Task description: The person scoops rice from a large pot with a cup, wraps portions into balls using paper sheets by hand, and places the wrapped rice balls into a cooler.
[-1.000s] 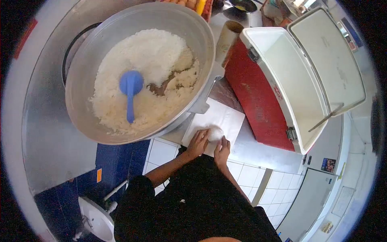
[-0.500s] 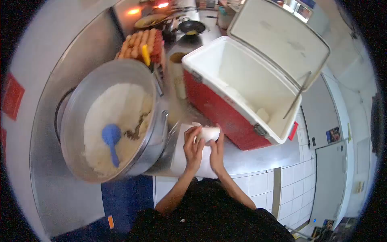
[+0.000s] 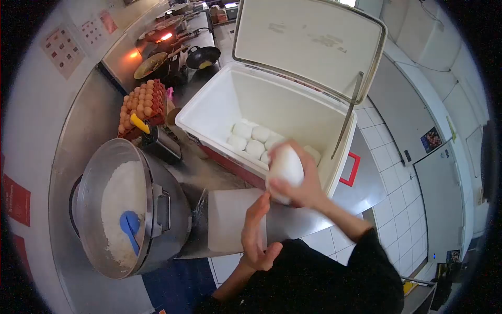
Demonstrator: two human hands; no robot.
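Observation:
My right hand (image 3: 311,183) is wrapped around a white wrapped packet (image 3: 286,170), rounded and slightly blurred, over the near rim of the open cool box (image 3: 209,118). Inside the box, several similar white packets (image 3: 256,148) sit side by side in rows. My left hand (image 3: 257,238) is empty, fingers stretched upward and thumb apart, just below the packet. Beneath it, a stack of white sheets (image 3: 230,220) lies at the counter's front edge. What the packet contains is hidden.
At left stands a large metal pot (image 3: 151,209) of what looks like white rice, with a blue scoop (image 3: 129,225). Behind it are a yellow-handled tool (image 3: 139,123) in a metal holder, trays of eggs (image 3: 141,104) and pans (image 3: 203,56). The raised lid (image 3: 308,47) leans back.
Both hands were around the packet above the sheets. Now my right hand alone has carried it up and right to the cool box, and my left has let go. The view has shifted.

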